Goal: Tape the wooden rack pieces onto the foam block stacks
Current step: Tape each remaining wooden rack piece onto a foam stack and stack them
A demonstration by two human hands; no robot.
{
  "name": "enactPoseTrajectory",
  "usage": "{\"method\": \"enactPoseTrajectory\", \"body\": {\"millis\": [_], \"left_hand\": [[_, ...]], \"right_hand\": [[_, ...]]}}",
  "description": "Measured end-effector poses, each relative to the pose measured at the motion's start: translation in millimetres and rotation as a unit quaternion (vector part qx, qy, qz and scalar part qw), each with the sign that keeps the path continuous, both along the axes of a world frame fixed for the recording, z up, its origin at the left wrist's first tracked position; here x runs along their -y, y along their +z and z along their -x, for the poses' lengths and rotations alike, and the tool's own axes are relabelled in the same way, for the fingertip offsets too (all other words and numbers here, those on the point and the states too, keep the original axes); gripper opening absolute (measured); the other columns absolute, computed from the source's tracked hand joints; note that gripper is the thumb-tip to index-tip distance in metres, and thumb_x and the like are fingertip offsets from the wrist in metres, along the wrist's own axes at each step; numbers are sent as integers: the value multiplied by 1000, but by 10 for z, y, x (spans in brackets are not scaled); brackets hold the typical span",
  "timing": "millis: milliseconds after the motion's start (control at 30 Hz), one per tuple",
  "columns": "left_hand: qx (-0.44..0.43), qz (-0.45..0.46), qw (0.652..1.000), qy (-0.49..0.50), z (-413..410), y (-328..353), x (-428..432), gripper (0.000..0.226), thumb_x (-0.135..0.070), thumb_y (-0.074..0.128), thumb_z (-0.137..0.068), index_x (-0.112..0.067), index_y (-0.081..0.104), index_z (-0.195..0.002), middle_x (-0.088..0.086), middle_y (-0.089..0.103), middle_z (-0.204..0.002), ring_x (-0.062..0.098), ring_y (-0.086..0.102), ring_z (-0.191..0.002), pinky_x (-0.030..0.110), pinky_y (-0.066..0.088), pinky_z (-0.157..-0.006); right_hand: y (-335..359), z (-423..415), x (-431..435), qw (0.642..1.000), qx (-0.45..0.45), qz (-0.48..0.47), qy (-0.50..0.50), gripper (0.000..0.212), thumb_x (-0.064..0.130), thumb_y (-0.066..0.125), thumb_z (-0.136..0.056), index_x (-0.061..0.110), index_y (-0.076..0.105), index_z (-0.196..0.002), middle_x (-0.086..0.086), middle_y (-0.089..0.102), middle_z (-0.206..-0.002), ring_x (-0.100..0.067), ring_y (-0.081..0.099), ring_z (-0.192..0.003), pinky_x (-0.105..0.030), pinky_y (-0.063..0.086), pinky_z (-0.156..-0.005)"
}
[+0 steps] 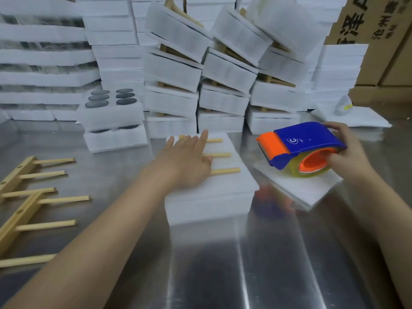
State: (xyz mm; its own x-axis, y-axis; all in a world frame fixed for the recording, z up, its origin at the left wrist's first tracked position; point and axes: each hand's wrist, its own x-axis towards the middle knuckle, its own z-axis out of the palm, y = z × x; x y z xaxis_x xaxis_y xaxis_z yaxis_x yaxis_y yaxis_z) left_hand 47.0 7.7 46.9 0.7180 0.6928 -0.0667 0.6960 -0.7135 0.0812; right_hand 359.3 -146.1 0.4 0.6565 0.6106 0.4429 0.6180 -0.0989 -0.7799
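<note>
head view, taping step. the left hand (187, 166) lies flat on a wooden rack piece (225, 170), its fingers (203, 137) straight and spread and gripping nothing. it presses the piece onto the top of a foam block stack (209, 204) at the middle of the steel counter (289, 264). three pegs of the piece show past the hand, pointing right and lying within the top face; the rail is hidden under the palm. the right hand (347, 157) grasps a blue and orange tape dispenser (310, 139) loaded with clear tape, fingers curled over the housing and the thumb side against the roll. the dispenser is over a thin foam sheet (312, 190) just right of the stack; whether it touches the sheet cannot be told. the toothed orange blade faces the stack.

judged step: bringing the dispenser across for the first strip. to do it well, the left hand should hold the piece square and clear of the tape path. the tape end should be stuck low on one side wall, drawn taut over the pegs and down the opposite wall, then cut with a twist of the blade. slack tape or a lifted palm would probably let the piece slide.

spare rack pieces (33, 195) lie on the counter at left. taped stacks (225, 101) are piled behind.
</note>
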Motion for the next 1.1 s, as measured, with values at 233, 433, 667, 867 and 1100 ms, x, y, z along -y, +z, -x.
{"method": "enactPoseTrajectory", "body": {"millis": [233, 433, 667, 867, 1100], "left_hand": [[52, -12, 999, 7, -806, 340, 229, 40, -19, 36, -95, -8, 48, -131, 13, 47, -140, 29, 39, -133, 43, 10, -119], [41, -41, 998, -2, -1112, -108, 182, 40, -22, 32, -97, -9, 54, -128, 10, 52, -137, 24, 38, -132, 37, 10, -119], [45, -53, 998, 11, -1125, -132, 174, 38, -17, 31, -96, -11, 60, -120, 8, 56, -131, 25, 44, -124, 34, 26, -106], [67, -50, 996, 20, -1133, -146, 144, 41, -22, 24, -102, -11, 56, -126, 8, 53, -136, 23, 40, -128, 33, 21, -109], [122, -34, 991, -44, -1103, -173, 122, 32, -28, 22, -104, -21, 51, -92, 5, 62, -109, 23, 48, -114, 41, 20, -110]], "right_hand": [[-21, 5, 21, 1000, 2, 3, 11, 64, -10, 63, -81, 37, 48, -122, 17, 63, -94, 5, 65, -84, -21, 48, -65], [2, -3, 58, 999, 13, 16, 25, 63, -9, 63, -82, 37, 47, -121, 15, 62, -93, 11, 63, -79, -16, 47, -63], [53, -21, 94, 999, 41, 17, 18, 69, -17, 56, -77, 27, 48, -130, 11, 63, -97, 4, 62, -84, -18, 47, -69], [45, -39, 127, 999, 32, -11, -14, 80, -23, 53, -74, 31, 48, -132, 9, 61, -108, 1, 61, -94, -29, 53, -81], [36, -15, 128, 999, 36, 17, -36, 85, -18, 50, -74, 45, 45, -130, 16, 61, -105, -11, 61, -98, -40, 54, -82]]}}
